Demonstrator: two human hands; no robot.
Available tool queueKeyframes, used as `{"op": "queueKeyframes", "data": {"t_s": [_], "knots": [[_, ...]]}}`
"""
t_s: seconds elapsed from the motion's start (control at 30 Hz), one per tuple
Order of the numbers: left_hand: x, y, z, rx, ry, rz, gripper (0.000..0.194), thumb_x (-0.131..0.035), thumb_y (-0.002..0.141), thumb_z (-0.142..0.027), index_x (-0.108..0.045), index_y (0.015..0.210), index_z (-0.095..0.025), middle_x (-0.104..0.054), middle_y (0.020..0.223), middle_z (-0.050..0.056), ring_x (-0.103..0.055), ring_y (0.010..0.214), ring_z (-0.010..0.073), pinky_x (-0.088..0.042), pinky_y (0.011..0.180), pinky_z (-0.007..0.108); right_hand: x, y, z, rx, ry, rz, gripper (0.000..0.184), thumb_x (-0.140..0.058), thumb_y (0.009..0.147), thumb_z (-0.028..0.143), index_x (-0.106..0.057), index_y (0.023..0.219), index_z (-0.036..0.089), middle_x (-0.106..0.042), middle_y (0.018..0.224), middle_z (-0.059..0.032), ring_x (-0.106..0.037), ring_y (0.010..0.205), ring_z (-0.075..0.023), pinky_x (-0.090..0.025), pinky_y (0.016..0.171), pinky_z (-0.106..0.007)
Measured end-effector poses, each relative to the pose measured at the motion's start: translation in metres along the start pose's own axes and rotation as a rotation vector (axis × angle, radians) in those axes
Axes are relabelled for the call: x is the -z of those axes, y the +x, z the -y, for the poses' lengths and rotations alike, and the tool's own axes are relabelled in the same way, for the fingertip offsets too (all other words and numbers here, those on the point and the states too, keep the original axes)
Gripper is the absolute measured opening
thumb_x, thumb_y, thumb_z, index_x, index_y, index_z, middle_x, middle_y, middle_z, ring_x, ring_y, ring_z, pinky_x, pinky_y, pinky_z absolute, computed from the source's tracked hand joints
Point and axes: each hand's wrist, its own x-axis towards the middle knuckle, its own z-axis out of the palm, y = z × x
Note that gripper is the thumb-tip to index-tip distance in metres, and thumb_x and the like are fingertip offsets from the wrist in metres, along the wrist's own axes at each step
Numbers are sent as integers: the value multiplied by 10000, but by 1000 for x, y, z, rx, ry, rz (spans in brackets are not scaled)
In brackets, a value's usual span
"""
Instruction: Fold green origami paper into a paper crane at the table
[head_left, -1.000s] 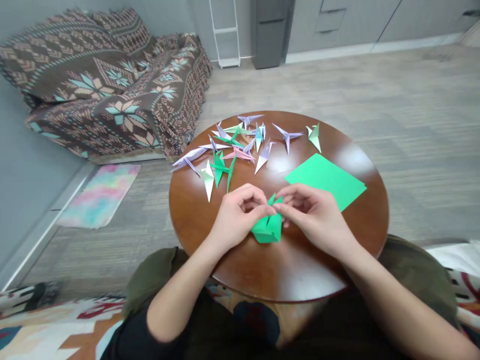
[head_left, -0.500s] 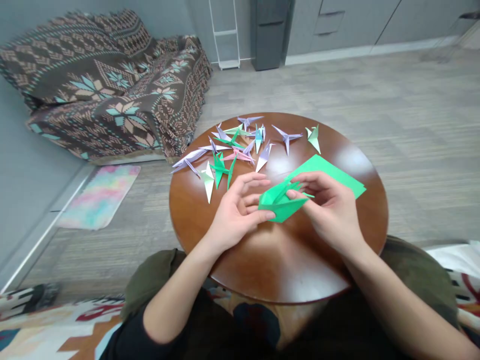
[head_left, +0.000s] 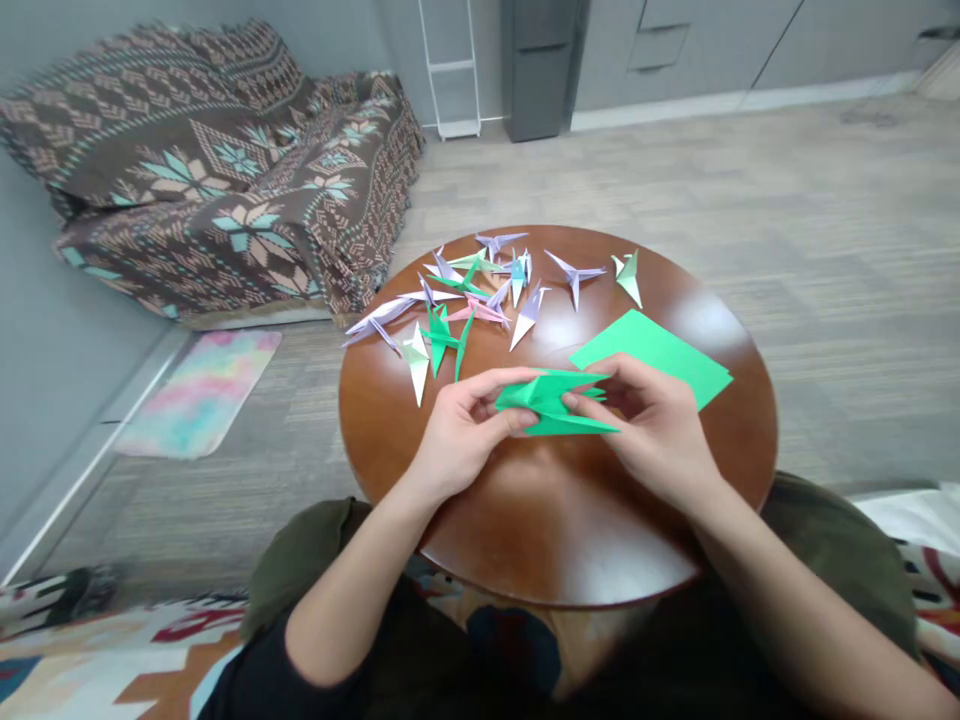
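Left hand (head_left: 463, 428) and right hand (head_left: 660, 420) both drawn in, fingers (head_left: 630, 370) pinching the folded green paper (head_left: 553, 408) between them, over the worktop (head_left: 555, 530). I note green sheets (head_left: 649, 340) just beyond, paper cranes (head_left: 442, 342) mostly farther left.

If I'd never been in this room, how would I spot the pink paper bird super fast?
Find the round brown table. Beyond the person's left hand, on the table's far left part, is a cluster of folded paper birds. The pink bird lies among purple and green ones, and it's the only pink one.
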Motion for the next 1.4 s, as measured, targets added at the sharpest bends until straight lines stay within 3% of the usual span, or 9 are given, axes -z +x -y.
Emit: {"op": "queueKeyframes", "data": {"t_s": [0.13,0.23,0.37,0.57,0.77,0.93,1.07,1.17,1.4], "knots": [[-2,-2,-4,77,-18,24,590,-884,798,-202,-688,1355,-221,-831,1014,27,-809,880,206,-696,745,285,9,4,5,91,-124,55,222,-847,883,301,-713,1055,257,-772,1040,-35,-751,975,-243,-611,903,-394],[-3,-3,-6,152,-30,82,595,-872,794,-175,-682,1357,-200,-829,1028,35,-806,872,198,-701,727,278,13,5,11,132,-115,128,195,-824,908,295,-734,1077,262,-768,1131,-51,-738,1085,-249,-602,975,-394],[-5,-5,-5,218,-30,136,630,-881,773,-172,-695,1375,-184,-831,1005,40,-792,807,180,-696,698,269,13,5,14,98,-77,214,81,-816,908,263,-747,946,244,-780,1063,-52,-749,1078,-248,-619,958,-372],[-8,-6,-4,217,51,124,642,-867,780,-197,-707,1400,-170,-839,1026,66,-746,665,149,-660,572,246,7,4,14,20,-19,224,131,-817,914,315,-720,872,237,-780,962,-52,-757,968,-246,-638,887,-378],[-7,-8,-4,242,140,127,617,-867,798,-246,-720,1394,-177,-842,989,62,-736,587,153,-646,568,276,5,4,12,61,-99,209,218,-777,946,329,-667,783,234,-775,919,-64,-742,923,-244,-612,820,-358],[-6,-6,-5,224,183,97,534,-879,799,-291,-762,1304,-161,-843,985,65,-748,676,174,-649,674,302,8,5,13,-86,-30,211,199,-747,966,399,-698,881,226,-766,889,-48,-726,836,-213,-585,731,-313],[-5,-3,-6,151,154,26,402,-894,782,-306,-786,1139,-156,-830,936,56,-756,784,196,-626,695,277,11,7,14,-110,-38,256,279,-852,876,435,-740,1023,225,-788,961,-34,-731,889,-216,-573,803,-317],[-4,-2,-7,122,167,45,340,-909,771,-320,-790,1041,-151,-820,903,48,-742,774,189,-602,717,271,10,7,12,-119,-90,301,255,-848,880,443,-747,946,217,-785,912,-26,-723,850,-213,-548,777,-320],[-5,-2,-5,55,249,21,292,-836,864,-426,-784,968,-158,-820,856,43,-744,769,191,-584,761,279,4,5,6,-113,-45,246,252,-843,879,437,-725,859,216,-754,805,-10,-692,749,-194,-527,707,-315]]}}
